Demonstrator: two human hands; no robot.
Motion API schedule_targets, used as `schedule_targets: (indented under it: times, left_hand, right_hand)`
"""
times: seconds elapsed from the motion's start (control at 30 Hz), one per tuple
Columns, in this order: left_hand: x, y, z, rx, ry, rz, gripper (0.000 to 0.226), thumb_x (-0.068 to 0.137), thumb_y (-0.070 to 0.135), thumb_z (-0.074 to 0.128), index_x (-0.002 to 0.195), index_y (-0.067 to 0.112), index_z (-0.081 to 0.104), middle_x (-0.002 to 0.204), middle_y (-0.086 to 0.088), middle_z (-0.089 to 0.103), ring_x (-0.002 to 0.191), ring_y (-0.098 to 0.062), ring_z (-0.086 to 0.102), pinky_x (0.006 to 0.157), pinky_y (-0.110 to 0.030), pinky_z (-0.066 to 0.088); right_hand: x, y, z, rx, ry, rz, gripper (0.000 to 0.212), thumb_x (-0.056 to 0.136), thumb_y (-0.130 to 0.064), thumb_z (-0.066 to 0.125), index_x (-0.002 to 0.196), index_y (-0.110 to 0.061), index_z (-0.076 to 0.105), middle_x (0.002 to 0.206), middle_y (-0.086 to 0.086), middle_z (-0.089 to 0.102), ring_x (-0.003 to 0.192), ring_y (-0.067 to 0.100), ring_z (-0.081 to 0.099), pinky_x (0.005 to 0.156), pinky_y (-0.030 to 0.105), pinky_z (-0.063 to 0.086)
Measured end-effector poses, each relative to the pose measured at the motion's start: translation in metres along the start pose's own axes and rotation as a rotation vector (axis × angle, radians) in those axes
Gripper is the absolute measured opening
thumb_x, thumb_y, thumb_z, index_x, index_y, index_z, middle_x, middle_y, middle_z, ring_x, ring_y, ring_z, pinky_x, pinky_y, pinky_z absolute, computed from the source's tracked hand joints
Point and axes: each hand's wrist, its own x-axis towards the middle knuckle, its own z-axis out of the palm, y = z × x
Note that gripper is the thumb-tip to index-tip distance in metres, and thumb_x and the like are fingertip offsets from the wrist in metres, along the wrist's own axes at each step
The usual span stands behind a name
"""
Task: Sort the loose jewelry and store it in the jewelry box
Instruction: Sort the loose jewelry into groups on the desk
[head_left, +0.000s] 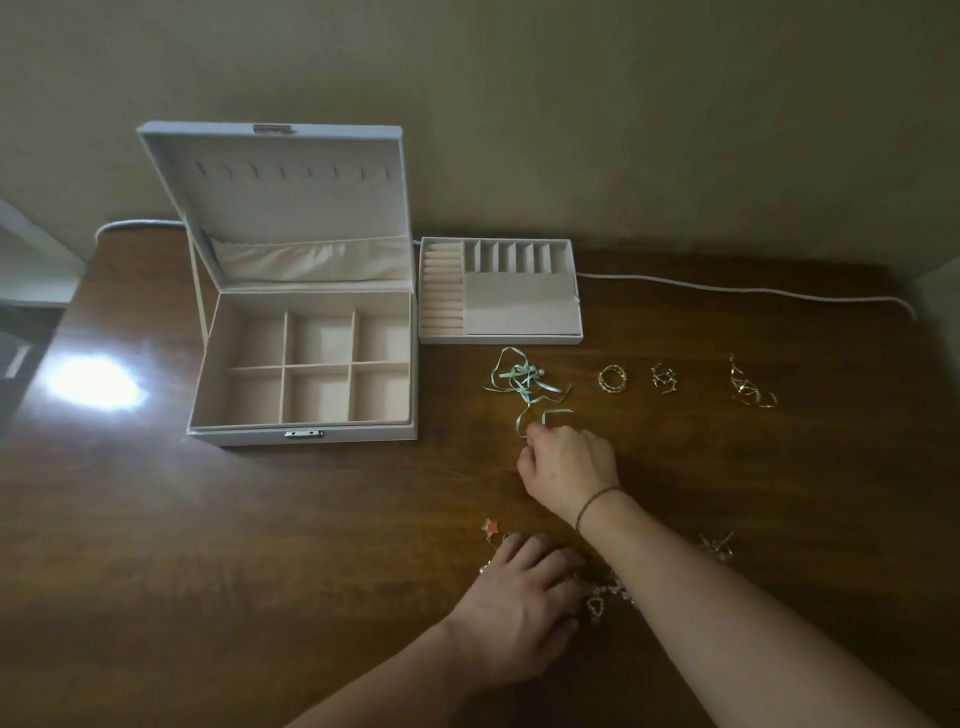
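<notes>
1. From my remote view I see the jewelry box (304, 364) standing open on the left of the wooden table (208, 545), its lid (275, 208) tipped back against the wall and its six bare compartments showing.
2. The removable tray (500, 293) sits just to the right of the box, touching its side, with ring rolls down its left edge and small slots along the back.
3. The right hand (569, 470) reaches forward, fingers curled; it pinches the near end of a mint-green ribbon necklace (524, 384), which lies tangled on the table in front of the tray.
4. The left hand (519, 603) rests palm-down with fingers spread and fairly straight on a heap of loose jewelry (605, 597) near the front edge (I cannot tell the pieces apart under it); it grips nothing that I can see.
5. An orange star charm (491, 529) lies just beyond the left fingertips.
6. To the right of the ribbon I count three gold groups in a row: stacked rings (613, 378), a second ring cluster (664, 378) and twisted earrings (748, 387).
7. A white cable (753, 291) runs along the back of the table.
</notes>
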Motion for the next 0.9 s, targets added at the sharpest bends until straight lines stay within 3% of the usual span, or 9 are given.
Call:
schedule_targets:
  times: [0.13, 0.23, 0.33, 0.43, 0.53, 0.67, 0.9]
  left_hand:
    - [-0.006, -0.007, 0.002, -0.049, 0.119, 0.071, 0.029, 0.099, 0.035, 0.049, 0.125, 0.029, 0.060, 0.135, 0.008, 0.051, 0.126, -0.018, 0.043, 0.105, -0.040, 0.040]
    - [-0.011, -0.017, -0.002, -0.103, 0.221, 0.058, 0.023, 0.096, 0.028, 0.057, 0.118, 0.028, 0.065, 0.125, 0.009, 0.057, 0.115, -0.014, 0.049, 0.095, -0.036, 0.044]
    - [-0.015, -0.034, -0.006, -0.160, 0.401, -0.083, 0.023, 0.090, 0.022, 0.061, 0.111, 0.024, 0.069, 0.113, 0.007, 0.062, 0.099, -0.015, 0.054, 0.082, -0.037, 0.048]
    - [-0.017, -0.051, -0.014, -0.178, 0.516, -0.262, 0.023, 0.090, 0.023, 0.059, 0.110, 0.022, 0.070, 0.109, 0.008, 0.062, 0.097, -0.015, 0.054, 0.080, -0.040, 0.049]
    - [-0.021, -0.060, -0.020, -0.148, 0.483, -0.342, 0.026, 0.091, 0.034, 0.055, 0.110, 0.024, 0.070, 0.106, 0.010, 0.062, 0.096, -0.013, 0.051, 0.080, -0.039, 0.049]
    - [-0.027, -0.055, -0.014, -0.089, 0.392, -0.305, 0.028, 0.092, 0.041, 0.052, 0.112, 0.030, 0.069, 0.105, 0.016, 0.060, 0.096, -0.008, 0.045, 0.085, -0.032, 0.043]
    - [-0.027, -0.041, 0.000, -0.085, 0.405, -0.323, 0.025, 0.091, 0.041, 0.052, 0.107, 0.033, 0.069, 0.099, 0.017, 0.059, 0.097, -0.013, 0.049, 0.095, -0.036, 0.034]
  right_hand:
    - [-0.002, 0.002, 0.005, 0.134, -0.046, -0.021, 0.018, 0.096, -0.037, 0.048, 0.111, -0.028, 0.053, 0.078, -0.008, 0.061, 0.067, 0.008, 0.058, 0.059, 0.025, 0.050]
    - [-0.005, 0.012, 0.000, 0.348, -0.083, -0.027, 0.020, 0.096, -0.030, 0.050, 0.114, -0.031, 0.058, 0.071, -0.014, 0.056, 0.057, 0.000, 0.050, 0.050, 0.016, 0.036]
    - [-0.019, 0.034, -0.002, 0.567, -0.035, 0.038, 0.023, 0.097, -0.021, 0.048, 0.115, -0.031, 0.060, 0.071, -0.009, 0.061, 0.050, 0.008, 0.052, 0.045, 0.021, 0.043]
    - [-0.046, 0.066, 0.005, 0.681, 0.023, 0.196, 0.024, 0.096, -0.018, 0.052, 0.115, -0.028, 0.061, 0.082, -0.009, 0.063, 0.047, 0.005, 0.048, 0.043, 0.017, 0.041]
    - [-0.083, 0.088, 0.013, 0.545, 0.012, 0.199, 0.021, 0.094, -0.022, 0.055, 0.112, -0.029, 0.063, 0.083, -0.019, 0.054, 0.060, -0.003, 0.047, 0.050, 0.010, 0.035]
    - [-0.119, 0.092, 0.030, 0.331, -0.015, 0.044, 0.023, 0.090, -0.028, 0.059, 0.110, -0.036, 0.063, 0.101, -0.026, 0.051, 0.101, -0.003, 0.043, 0.082, 0.018, 0.045]
    - [-0.124, 0.052, 0.047, 0.232, 0.096, -0.024, 0.038, 0.089, -0.049, 0.045, 0.118, -0.032, 0.063, 0.105, -0.018, 0.058, 0.103, 0.006, 0.047, 0.083, 0.024, 0.044]
